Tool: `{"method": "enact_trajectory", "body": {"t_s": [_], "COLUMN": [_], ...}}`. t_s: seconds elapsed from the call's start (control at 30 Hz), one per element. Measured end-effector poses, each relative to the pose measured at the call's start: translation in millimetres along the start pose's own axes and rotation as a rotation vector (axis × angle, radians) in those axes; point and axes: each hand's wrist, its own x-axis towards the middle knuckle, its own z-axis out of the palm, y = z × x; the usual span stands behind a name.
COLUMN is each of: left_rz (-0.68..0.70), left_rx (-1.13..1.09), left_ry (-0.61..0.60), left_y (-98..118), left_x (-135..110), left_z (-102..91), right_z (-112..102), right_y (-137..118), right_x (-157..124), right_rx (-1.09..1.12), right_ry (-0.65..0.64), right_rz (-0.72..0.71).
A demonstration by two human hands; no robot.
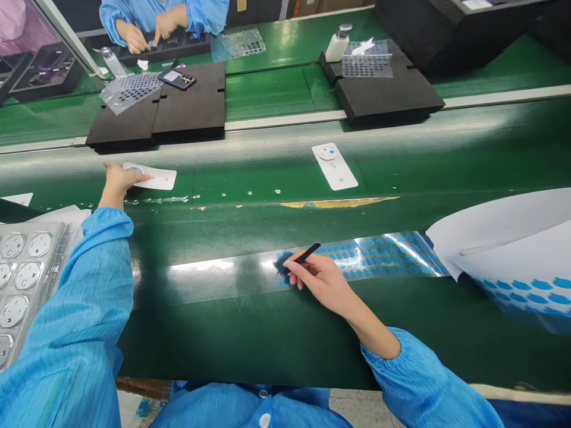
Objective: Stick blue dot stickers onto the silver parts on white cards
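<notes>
My left hand (118, 179) reaches out to the far side of the green bench, its thumb lying over a white card (161, 179) with a round part at one end. Black tweezers (308, 253) are pinched in my right hand (325, 282). Their tips point down at a clear strip of round blue stickers (379, 255), though my fingers and a dark patch hide the exact contact. A second white card (341, 172), with a round white disc bearing a blue dot, lies beyond my right hand.
A clear tray of round white parts (27, 274) stands at the left. The strip's white backing sheet (513, 232) curls up at the right. Black foam blocks (190, 107) sit along the far ledge. Opposite, a co-worker's hands (151, 32) work over a black tray.
</notes>
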Motion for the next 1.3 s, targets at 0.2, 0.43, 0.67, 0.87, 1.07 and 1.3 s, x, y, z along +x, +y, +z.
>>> {"method": "enact_trajectory", "body": {"t_s": [0.2,0.43,0.67,0.87,1.07,1.3], "left_rz": [-0.147,-0.022,0.441,0.55,0.565,0.56], "left_rx": [-0.281,-0.47,0.097,0.26,0.254,0.267], "left_ry": [0.178,-0.897,-0.77,-0.725,-0.74,-0.736], "left_y": [62.9,165.6,162.4,155.1,149.7,151.9], "left_x": [-48.1,-216.5,-277.9,-290.9,-291.7,-291.5], "left_z": [22.0,86.7,118.4,122.4,126.8,126.6], "right_z": [-0.3,-0.9,0.0,27.4,42.2,39.9], "right_y": [4.3,7.4,-1.2,-18.0,-19.0,-19.0], "right_x": [-3.9,-3.1,-4.1,4.3,17.5,17.5], "right_rx": [-0.12,-0.15,0.001,0.131,0.096,0.052], "right_ry": [-0.026,-0.048,0.023,0.081,0.041,0.065], "right_rz": [-0.043,-0.071,0.007,0.098,0.187,0.186]}}
